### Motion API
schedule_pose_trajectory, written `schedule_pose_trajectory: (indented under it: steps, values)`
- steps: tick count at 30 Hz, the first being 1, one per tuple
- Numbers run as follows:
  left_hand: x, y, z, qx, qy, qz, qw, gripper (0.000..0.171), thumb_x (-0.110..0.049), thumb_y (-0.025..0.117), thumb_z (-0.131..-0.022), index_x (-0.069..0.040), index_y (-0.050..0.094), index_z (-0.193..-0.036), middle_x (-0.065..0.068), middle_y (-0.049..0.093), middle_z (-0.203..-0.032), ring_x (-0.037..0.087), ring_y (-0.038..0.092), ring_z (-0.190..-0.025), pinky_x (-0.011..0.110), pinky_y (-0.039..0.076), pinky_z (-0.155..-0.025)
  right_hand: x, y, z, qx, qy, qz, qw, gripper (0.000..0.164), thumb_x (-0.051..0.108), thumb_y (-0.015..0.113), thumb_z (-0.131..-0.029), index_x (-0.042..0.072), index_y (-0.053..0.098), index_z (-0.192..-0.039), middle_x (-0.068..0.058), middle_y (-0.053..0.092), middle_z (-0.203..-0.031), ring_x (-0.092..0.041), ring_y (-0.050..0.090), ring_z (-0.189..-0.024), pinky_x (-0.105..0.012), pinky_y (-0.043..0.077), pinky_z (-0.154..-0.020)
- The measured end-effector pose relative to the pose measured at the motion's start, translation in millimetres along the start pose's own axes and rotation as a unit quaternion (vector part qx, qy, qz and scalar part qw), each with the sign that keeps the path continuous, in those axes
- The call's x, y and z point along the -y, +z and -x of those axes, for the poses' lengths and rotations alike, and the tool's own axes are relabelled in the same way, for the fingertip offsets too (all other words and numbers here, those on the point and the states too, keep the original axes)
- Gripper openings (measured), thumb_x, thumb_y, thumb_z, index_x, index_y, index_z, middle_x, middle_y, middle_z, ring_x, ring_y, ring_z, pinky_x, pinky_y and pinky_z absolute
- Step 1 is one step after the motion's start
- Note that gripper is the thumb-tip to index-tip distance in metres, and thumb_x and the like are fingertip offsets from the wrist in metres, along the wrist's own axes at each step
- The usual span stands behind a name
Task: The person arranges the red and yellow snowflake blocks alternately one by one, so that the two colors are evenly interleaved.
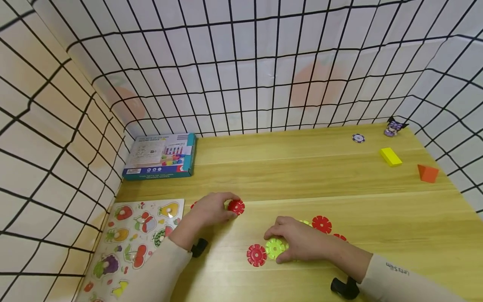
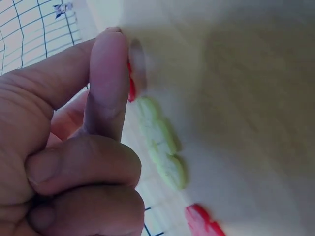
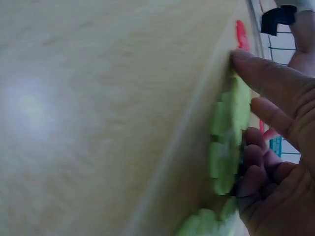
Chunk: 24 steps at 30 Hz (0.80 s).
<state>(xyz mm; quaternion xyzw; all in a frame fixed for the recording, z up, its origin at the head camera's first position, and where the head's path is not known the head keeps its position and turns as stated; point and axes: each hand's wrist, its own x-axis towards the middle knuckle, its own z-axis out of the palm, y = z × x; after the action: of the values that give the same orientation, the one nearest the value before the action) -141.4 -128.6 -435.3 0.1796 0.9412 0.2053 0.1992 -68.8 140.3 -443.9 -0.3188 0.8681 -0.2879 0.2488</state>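
With thumb and forefinger, my left hand (image 1: 216, 208) pinches a red notched disc (image 1: 236, 207) at the table's middle left. In the left wrist view, a yellow-green disc (image 2: 160, 142) and another red disc (image 2: 203, 221) lie beyond the fingers. My right hand (image 1: 298, 240) holds a yellow-green notched disc (image 1: 275, 249) between thumb and fingers. Immediately left of that lies a red disc (image 1: 256, 255). More yellow-green pieces (image 3: 224, 147) show beside the fingers in the right wrist view, partly hidden. Behind the right hand is another red disc (image 1: 322, 225).
A fruit puzzle board (image 1: 128, 235) lies at the left, with a boxed toy set (image 1: 160, 156) behind it. At the far right are a poker chip (image 1: 359, 138), a small figurine (image 1: 393, 127), a yellow block (image 1: 390, 157) and an orange block (image 1: 428, 173). Black wire mesh (image 1: 256, 67) surrounds the table.
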Motion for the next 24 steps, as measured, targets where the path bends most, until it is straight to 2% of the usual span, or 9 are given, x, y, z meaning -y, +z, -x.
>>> schedule_pose_trajectory:
  steps: [5, 9, 12, 15, 20, 24]
  values:
    - [-4.0, -3.6, -0.5, 0.003, -0.012, 0.008, 0.9999, 0.044, -0.032, 0.076, -0.076, -0.026, 0.062, -0.118, -0.006, 0.059, -0.101, 0.016, 0.051, -0.084, 0.035, 0.044, -0.078, -2, 4, 2, -0.02, -0.001, 0.001, 1.0, 0.042, 0.043, 0.078, -0.07, 0.031, 0.062, -0.107, 0.014, 0.048, -0.101, -0.006, 0.046, -0.091, -0.025, 0.043, -0.079]
    - [-2.3, -2.9, -1.3, 0.017, -0.021, 0.029, 0.9992, 0.044, -0.032, 0.075, -0.077, -0.028, 0.061, -0.118, -0.006, 0.061, -0.079, 0.014, 0.056, -0.064, 0.034, 0.042, -0.071, -3, 5, 2, -0.029, -0.006, 0.007, 1.0, 0.039, 0.043, 0.077, -0.071, 0.033, 0.058, -0.104, 0.015, 0.048, -0.1, -0.006, 0.046, -0.089, -0.026, 0.043, -0.078]
    - [-1.1, -2.6, -1.3, 0.023, -0.019, 0.045, 0.9985, 0.044, -0.033, 0.074, -0.078, -0.028, 0.06, -0.119, -0.005, 0.06, -0.067, 0.013, 0.054, -0.051, 0.034, 0.041, -0.066, -4, 4, 3, -0.032, -0.003, -0.016, 0.999, 0.036, 0.038, 0.076, -0.075, 0.034, 0.056, -0.105, 0.016, 0.052, -0.095, -0.007, 0.049, -0.084, -0.025, 0.045, -0.073]
    - [-0.6, -2.8, -1.2, 0.021, -0.016, 0.048, 0.9985, 0.045, -0.034, 0.074, -0.077, -0.028, 0.06, -0.119, -0.006, 0.059, -0.069, 0.012, 0.052, -0.051, 0.033, 0.041, -0.065, -5, 2, 3, -0.043, 0.008, -0.054, 0.998, 0.034, 0.033, 0.075, -0.077, 0.033, 0.056, -0.107, 0.013, 0.055, -0.085, -0.008, 0.051, -0.073, -0.024, 0.046, -0.065]
    - [0.3, -2.4, -0.7, 0.028, -0.022, 0.055, 0.9979, 0.045, -0.034, 0.074, -0.078, -0.028, 0.06, -0.12, -0.002, 0.058, -0.056, 0.013, 0.052, -0.046, 0.034, 0.04, -0.065, -8, -5, -7, -0.104, 0.039, -0.089, 0.99, 0.034, 0.032, 0.077, -0.075, 0.031, 0.058, -0.103, 0.007, 0.052, -0.075, -0.007, 0.049, -0.058, -0.024, 0.044, -0.053]
    - [0.9, -1.7, -1.2, 0.029, -0.026, 0.058, 0.9976, 0.045, -0.035, 0.074, -0.077, -0.029, 0.06, -0.119, -0.001, 0.057, -0.052, 0.013, 0.052, -0.043, 0.034, 0.04, -0.064, -11, -11, -23, -0.16, 0.069, -0.136, 0.975, 0.033, 0.027, 0.076, -0.077, 0.024, 0.058, -0.105, 0.001, 0.053, -0.073, -0.01, 0.054, -0.055, -0.026, 0.046, -0.05]
